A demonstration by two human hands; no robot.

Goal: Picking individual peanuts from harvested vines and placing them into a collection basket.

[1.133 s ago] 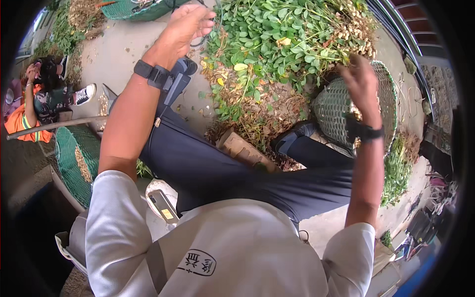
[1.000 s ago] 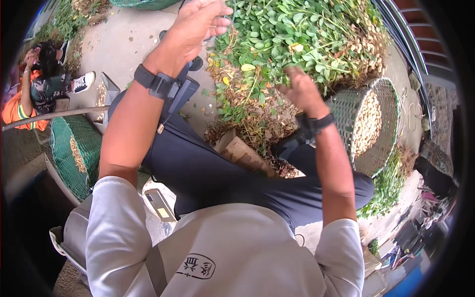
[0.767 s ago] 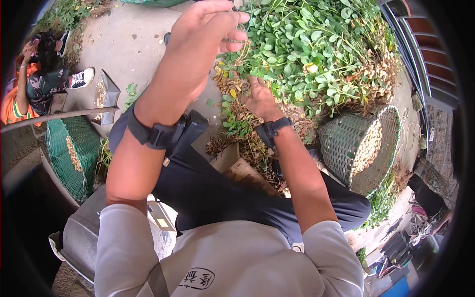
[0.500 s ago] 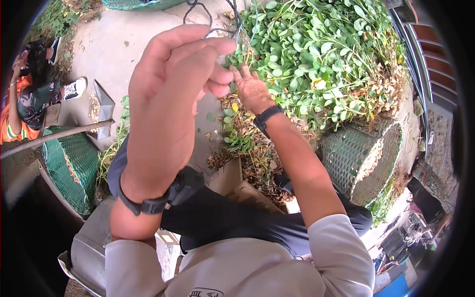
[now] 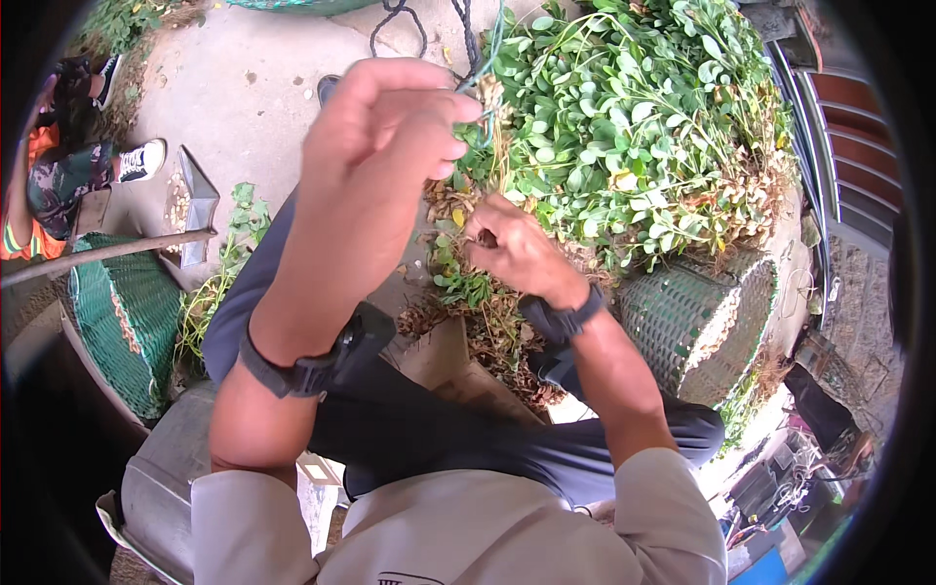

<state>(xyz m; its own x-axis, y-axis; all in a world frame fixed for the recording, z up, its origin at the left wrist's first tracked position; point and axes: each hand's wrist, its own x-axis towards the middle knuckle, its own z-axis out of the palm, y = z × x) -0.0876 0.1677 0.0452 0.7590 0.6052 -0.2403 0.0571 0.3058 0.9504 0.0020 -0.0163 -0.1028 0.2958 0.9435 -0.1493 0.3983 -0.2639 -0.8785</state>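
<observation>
My left hand (image 5: 375, 171) is raised, its thumb and fingers pinched together at a green cord (image 5: 495, 44). Some dry, pale plant bits (image 5: 490, 93) hang right beside those fingertips. Lower and to the right, my right hand (image 5: 522, 244) is closed, fingers curled in. What it holds, if anything, is hidden by the fingers. Thin yellowish stems (image 5: 501, 161) run down just above it. Beyond both hands lies a big heap of leafy green peanut plants (image 5: 624, 117). Each wrist wears a black band.
A green woven basket (image 5: 673, 312) with peanuts lies tipped at the right; another basket (image 5: 122, 322) stands at the left. A dark rope (image 5: 400, 15) lies on the concrete ahead. A metal dustpan (image 5: 200, 205) rests near another person's shoe (image 5: 142, 161). Dry leaves (image 5: 497, 341) litter the ground before me.
My right hand has drawn back toward me and curled from spread fingers into a closed shape. My left hand has shifted slightly right, and the green cord now shows at its fingertips.
</observation>
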